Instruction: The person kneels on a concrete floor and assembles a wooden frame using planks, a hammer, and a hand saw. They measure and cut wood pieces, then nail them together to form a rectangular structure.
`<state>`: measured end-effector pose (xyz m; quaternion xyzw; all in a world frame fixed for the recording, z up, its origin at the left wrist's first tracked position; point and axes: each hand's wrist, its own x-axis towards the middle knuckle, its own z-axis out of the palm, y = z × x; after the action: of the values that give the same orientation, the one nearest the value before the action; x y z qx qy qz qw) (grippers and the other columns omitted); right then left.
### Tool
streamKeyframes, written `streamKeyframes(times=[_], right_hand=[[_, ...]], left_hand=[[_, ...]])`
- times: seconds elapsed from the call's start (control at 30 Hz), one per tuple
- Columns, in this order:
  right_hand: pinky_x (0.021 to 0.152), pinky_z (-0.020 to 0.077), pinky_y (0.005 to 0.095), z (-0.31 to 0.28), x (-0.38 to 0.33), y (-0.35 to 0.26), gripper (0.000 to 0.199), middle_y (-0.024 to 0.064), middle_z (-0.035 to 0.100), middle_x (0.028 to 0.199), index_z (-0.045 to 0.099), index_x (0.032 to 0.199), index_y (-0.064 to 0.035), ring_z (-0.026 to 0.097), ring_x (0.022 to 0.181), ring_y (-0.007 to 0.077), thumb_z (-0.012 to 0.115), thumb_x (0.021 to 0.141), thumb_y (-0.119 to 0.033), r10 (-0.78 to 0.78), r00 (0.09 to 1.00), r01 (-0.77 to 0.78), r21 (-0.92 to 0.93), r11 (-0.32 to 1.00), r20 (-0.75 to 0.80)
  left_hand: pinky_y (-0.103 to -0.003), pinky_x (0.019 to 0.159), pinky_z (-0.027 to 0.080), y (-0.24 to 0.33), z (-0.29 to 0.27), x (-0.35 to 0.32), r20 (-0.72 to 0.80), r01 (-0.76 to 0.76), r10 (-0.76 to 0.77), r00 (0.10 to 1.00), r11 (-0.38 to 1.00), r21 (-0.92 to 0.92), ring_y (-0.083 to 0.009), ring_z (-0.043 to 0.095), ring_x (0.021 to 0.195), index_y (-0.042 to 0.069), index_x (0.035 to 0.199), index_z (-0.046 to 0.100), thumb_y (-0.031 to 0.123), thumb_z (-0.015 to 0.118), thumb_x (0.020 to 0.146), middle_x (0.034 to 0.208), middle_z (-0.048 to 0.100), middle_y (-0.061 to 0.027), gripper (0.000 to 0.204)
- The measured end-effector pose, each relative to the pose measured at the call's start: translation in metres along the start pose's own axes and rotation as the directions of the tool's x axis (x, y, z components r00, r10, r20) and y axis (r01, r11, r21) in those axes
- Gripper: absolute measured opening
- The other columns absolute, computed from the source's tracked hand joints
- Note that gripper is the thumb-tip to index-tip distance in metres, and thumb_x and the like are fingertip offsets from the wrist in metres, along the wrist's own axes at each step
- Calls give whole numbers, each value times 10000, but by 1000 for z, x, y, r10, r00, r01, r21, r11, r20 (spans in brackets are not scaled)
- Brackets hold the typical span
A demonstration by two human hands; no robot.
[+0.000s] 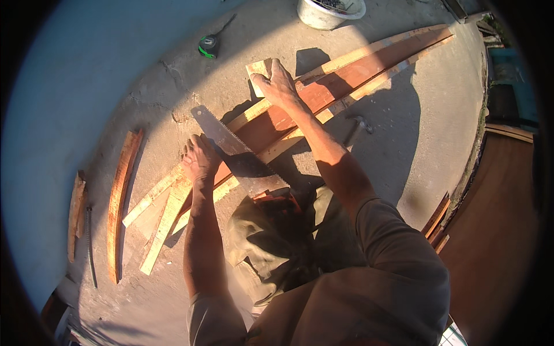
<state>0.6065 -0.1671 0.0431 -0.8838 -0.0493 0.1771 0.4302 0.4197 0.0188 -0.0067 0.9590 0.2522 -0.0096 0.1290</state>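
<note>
My right hand [277,85] is closed on a short pale wood block [258,69], at the far edge of a long wooden assembly. Nearer and to the left, my left hand [201,157] is curled over a pale wood strip [167,222] that slants toward me; its grip is partly hidden. The assembly has a reddish-brown board [346,75] with pale strips along both edges. A handsaw [231,138] lies across it, between my hands, teeth facing right. Its orange-red handle end [277,199] is close to my legs.
A green-and-black tape measure [209,46] lies at the far left, and a white bucket [326,14] stands at the back. Loose wood pieces [122,202] and a thin metal rod [90,248] are on the left. A hammer [359,128] rests in shadow on the right.
</note>
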Motion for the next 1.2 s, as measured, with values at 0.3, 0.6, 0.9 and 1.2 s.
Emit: streamKeyframes(times=[0.3, 0.6, 0.9, 1.2], right_hand=[[898, 469, 468, -39, -42, 117, 510, 249, 543, 1136, 463, 1141, 31, 551, 1073, 388, 666, 816, -305, -42, 997, -6, -564, 826, -72], [980, 411, 511, -28, -41, 119, 652, 241, 498, 1258, 420, 1241, 17, 490, 1191, 392, 638, 841, -449, 99, 994, -106, -655, 748, -47], [1049, 293, 553, -98, 2, 0, 755, 297, 383, 1335, 328, 1427, -29, 350, 1274, 444, 550, 897, -519, -659, 638, 476, -468, 745, -398], [1002, 372, 492, -78, -17, 97, 592, 246, 477, 1286, 378, 1382, -78, 453, 1194, 405, 602, 902, -342, -406, 874, 276, -416, 866, -266]], left_hand=[[-470, 738, 497, 9, 2, 0, -9, -28, 28, 1000, 1000, -5, -386, 617, 890, 27, 950, 516, 296, 494, 905, 929, 621, -207, 273], [-464, 748, 496, 16, -11, -5, 61, -34, 31, 998, 998, 56, -366, 614, 915, 37, 987, 509, 313, 504, 898, 941, 628, -192, 290], [-466, 778, 492, 7, -6, -2, 5, -60, 59, 998, 995, 77, -371, 607, 945, 43, 956, 533, 303, 475, 922, 958, 627, -197, 269], [-450, 812, 478, 4, -1, 2, 119, 59, -60, 991, 998, 12, -372, 605, 943, 25, 957, 542, 307, 485, 908, 997, 607, -207, 292]])
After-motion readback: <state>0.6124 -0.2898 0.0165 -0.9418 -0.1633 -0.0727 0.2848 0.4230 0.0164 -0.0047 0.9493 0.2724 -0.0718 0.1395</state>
